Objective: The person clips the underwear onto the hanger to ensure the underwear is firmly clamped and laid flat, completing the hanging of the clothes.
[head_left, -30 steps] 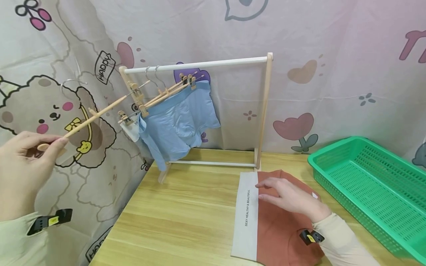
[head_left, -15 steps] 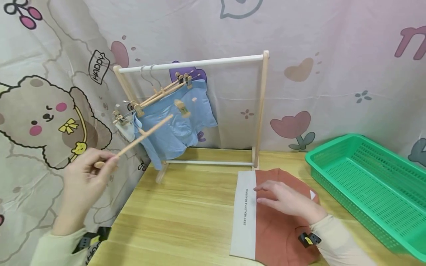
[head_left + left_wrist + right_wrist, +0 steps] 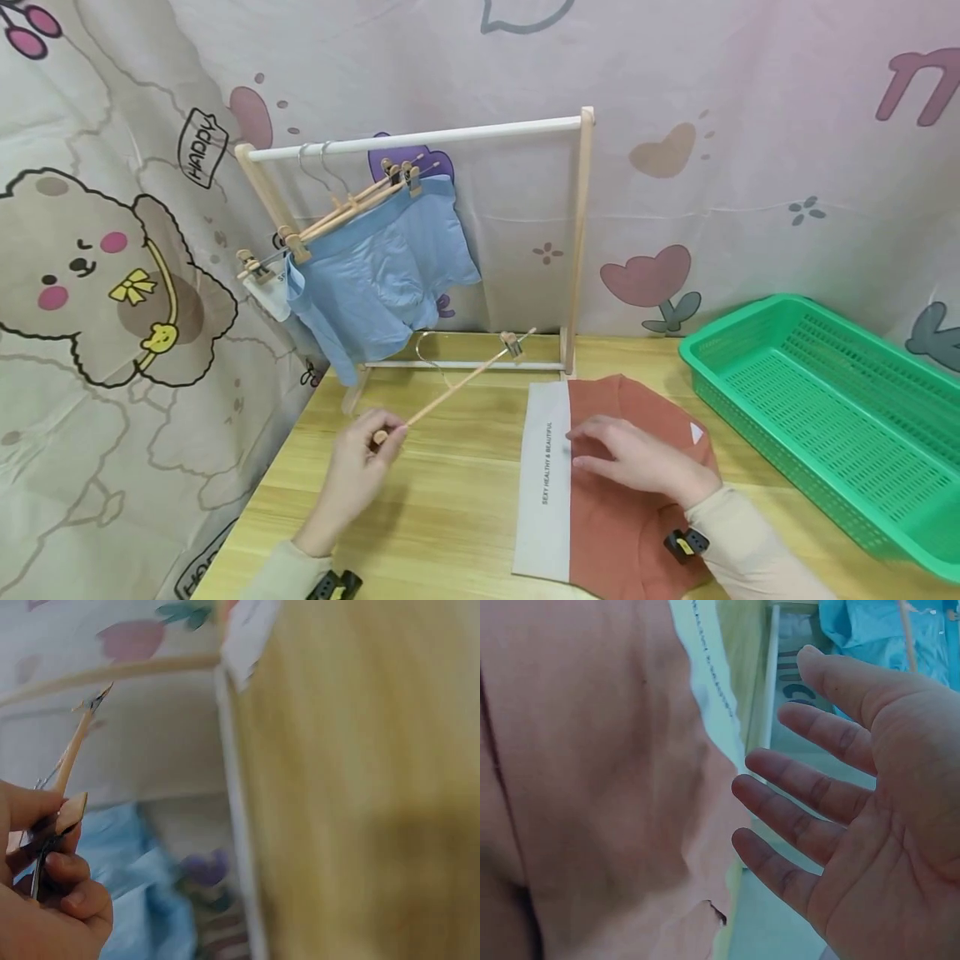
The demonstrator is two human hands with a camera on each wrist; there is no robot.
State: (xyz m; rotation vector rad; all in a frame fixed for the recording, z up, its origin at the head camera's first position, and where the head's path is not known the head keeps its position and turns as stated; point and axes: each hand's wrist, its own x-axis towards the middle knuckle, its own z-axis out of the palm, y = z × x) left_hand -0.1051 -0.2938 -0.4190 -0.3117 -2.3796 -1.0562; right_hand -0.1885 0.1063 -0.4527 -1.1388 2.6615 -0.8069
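Note:
My left hand grips one end of a wooden clip hanger, thumb and fingers round it. The hanger slants over the table, its metal hook and far clip toward the rack. In the left wrist view, the fingers curl round the near clip. Rust-red boxer briefs with a white lettered waistband lie flat on the table. Over them, near the waistband, is my right hand. The right wrist view shows its palm with fingers spread and holding nothing.
A small clothes rack stands at the back. Light blue boxer briefs hang from clip hangers at its left end, a white-banded garment behind them. At the right stands a green basket. A printed cloth backs the table.
My left hand has swung the hanger from the far left, past the hanging blue briefs, down to the right over the table. My right hand stays over the rust-red briefs.

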